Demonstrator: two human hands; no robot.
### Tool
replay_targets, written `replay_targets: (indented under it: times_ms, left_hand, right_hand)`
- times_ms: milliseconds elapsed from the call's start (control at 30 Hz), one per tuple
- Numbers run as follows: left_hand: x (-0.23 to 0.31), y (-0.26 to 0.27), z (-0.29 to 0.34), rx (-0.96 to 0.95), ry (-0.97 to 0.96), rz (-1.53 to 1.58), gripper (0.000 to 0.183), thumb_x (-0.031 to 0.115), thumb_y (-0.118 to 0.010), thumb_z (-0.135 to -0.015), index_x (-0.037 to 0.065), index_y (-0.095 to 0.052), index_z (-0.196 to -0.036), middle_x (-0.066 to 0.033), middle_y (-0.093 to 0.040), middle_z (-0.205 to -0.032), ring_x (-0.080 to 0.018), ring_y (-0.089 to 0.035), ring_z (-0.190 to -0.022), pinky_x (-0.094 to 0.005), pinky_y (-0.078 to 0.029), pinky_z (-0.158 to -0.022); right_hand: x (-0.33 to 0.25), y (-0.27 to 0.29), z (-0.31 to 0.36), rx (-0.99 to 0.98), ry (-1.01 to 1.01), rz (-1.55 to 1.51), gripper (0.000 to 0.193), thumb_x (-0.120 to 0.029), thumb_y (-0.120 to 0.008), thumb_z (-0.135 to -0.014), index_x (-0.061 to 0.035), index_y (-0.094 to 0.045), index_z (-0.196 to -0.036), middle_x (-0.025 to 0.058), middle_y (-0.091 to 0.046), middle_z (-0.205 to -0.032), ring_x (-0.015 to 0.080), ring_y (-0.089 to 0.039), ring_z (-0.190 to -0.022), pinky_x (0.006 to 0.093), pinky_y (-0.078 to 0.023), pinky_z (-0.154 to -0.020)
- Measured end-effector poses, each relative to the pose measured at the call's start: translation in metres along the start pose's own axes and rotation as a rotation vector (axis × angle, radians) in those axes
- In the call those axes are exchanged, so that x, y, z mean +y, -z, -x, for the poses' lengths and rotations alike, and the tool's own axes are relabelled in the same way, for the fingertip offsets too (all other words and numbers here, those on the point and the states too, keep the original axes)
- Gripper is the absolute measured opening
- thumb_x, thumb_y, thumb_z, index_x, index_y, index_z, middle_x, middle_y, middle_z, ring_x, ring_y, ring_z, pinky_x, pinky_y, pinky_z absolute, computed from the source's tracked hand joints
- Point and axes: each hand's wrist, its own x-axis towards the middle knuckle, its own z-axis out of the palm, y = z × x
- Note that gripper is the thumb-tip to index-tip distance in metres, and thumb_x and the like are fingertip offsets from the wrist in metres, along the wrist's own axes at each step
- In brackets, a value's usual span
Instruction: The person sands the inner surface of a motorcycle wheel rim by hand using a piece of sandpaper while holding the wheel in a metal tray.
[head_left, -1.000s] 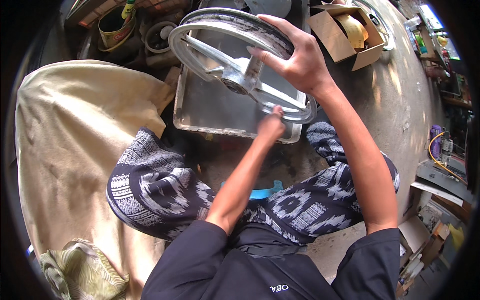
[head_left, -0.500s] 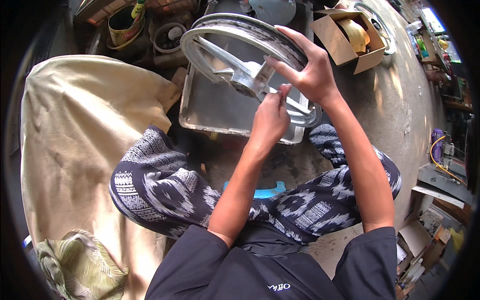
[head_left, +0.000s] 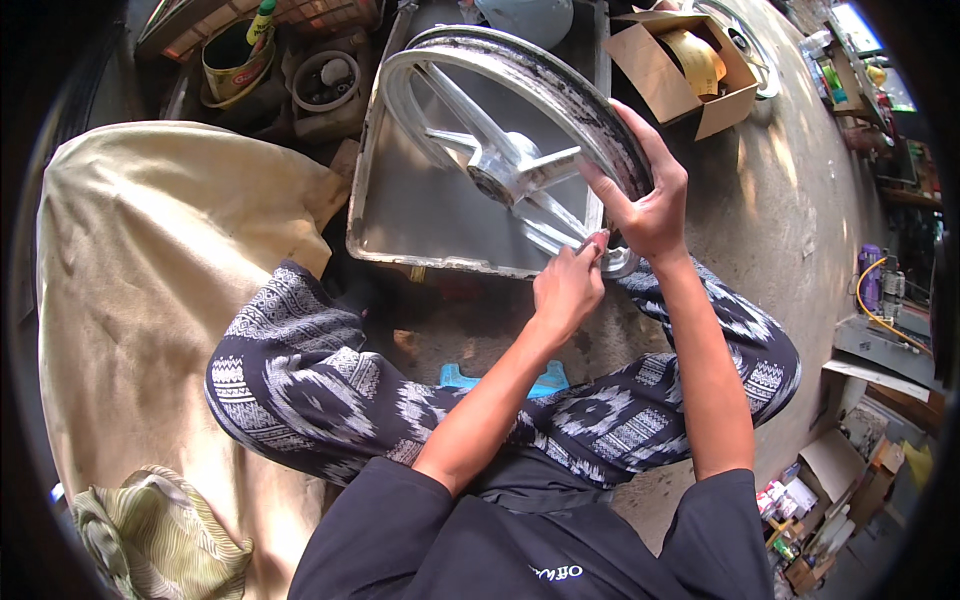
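A silver spoked motorcycle wheel (head_left: 503, 172) is held tilted over a grey tray (head_left: 440, 262), its rim streaked with dark patches. My right hand (head_left: 652, 205) grips the rim on the right, with the thumb on the inner side near a spoke end and the fingers around the outside. Close to the lower right of the rim, my left hand (head_left: 568, 292) is closed, its fingertips against the wheel where a spoke meets the rim. Whatever lies between those fingertips is hidden.
A cream cloth (head_left: 170, 260) covers something large on the left, a striped cloth (head_left: 165, 535) on it. An open cardboard box (head_left: 650, 65) stands beyond the tray at right. Buckets (head_left: 238, 75) sit at the far left. A light blue plastic piece (head_left: 460, 378) lies between my legs.
My left hand has moved from near the hub, rightward and toward me, to the rim. The wheel has shifted slightly, and my right hand sits lower and further right.
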Motion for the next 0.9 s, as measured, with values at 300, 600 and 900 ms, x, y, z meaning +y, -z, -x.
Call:
replay_targets:
  times_ms: [300, 600, 900]
  left_hand:
    - [-0.011, -0.007, -0.009, -0.205, 0.069, 0.404, 0.038, 0.024, -0.056, -0.105, -0.003, -0.062, -0.131, -0.0248, -0.072, -0.111, -0.0308, -0.07, -0.107, -0.0407, -0.05, -0.096]
    - [0.007, 0.008, 0.001, -0.199, 0.04, 0.589, 0.043, 0.02, -0.052, -0.107, 0.002, -0.058, -0.145, -0.0185, -0.073, -0.118, -0.0159, -0.063, -0.112, -0.0361, -0.048, -0.101]
    - [0.026, 0.023, 0.014, -0.059, -0.023, 0.609, 0.043, 0.014, -0.054, -0.101, 0.006, -0.061, -0.143, -0.0307, -0.069, -0.112, -0.0469, -0.067, -0.113, -0.0443, -0.052, -0.097]
  right_hand:
    - [0.012, 0.0, -0.006, 0.031, -0.003, -0.057, 0.063, -0.011, -0.085, -0.083, 0.0022, -0.062, -0.14, 0.0174, -0.075, -0.122, 0.0207, -0.073, -0.112, 0.034, -0.055, -0.1]
    - [0.004, -0.003, -0.012, 0.011, 0.003, -0.06, 0.063, -0.012, -0.085, -0.082, 0.001, -0.062, -0.14, 0.0171, -0.076, -0.121, 0.0215, -0.074, -0.111, 0.0339, -0.056, -0.099]
    - [0.003, -0.005, -0.021, 0.001, 0.001, -0.032, 0.064, -0.014, -0.086, -0.084, 0.0015, -0.061, -0.14, 0.0164, -0.075, -0.122, 0.0206, -0.073, -0.111, 0.034, -0.055, -0.1]
